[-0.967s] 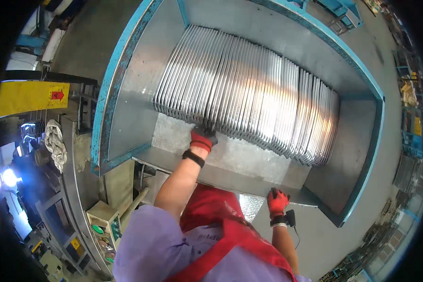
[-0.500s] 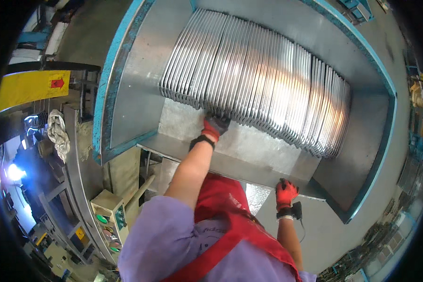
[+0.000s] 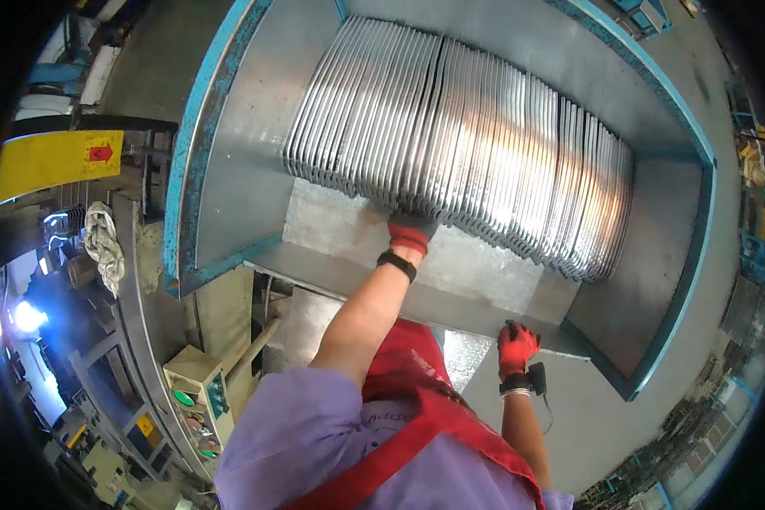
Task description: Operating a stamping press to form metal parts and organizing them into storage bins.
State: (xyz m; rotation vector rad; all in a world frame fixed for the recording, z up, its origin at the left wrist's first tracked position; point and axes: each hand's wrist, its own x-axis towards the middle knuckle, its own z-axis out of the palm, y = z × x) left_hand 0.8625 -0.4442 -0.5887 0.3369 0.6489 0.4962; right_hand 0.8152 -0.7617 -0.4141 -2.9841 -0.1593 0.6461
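A long row of shiny, thin metal plates (image 3: 484,144) stands packed on edge inside a grey metal bin with a blue rim (image 3: 187,170). My left hand (image 3: 412,229), in a red and dark glove, is at the plates' near lower ends, left of the row's middle. Its fingers are hidden against the plates, so their grip does not show. A narrow dark gap parts the row just above this hand. My right hand (image 3: 518,347), gloved in red with dark fingertips, is curled over the bin's front lip (image 3: 476,320) toward the right.
To the left stand a yellow panel (image 3: 55,166) with a red mark, a hanging rag (image 3: 104,246) and a control box (image 3: 197,387) with green buttons. A bright light (image 3: 29,316) glares at the far left. Stacked materials line the right edge.
My left hand has moved right along the plates' near ends. The dark gap in the row has shifted right with it. My right hand stays on the lip.
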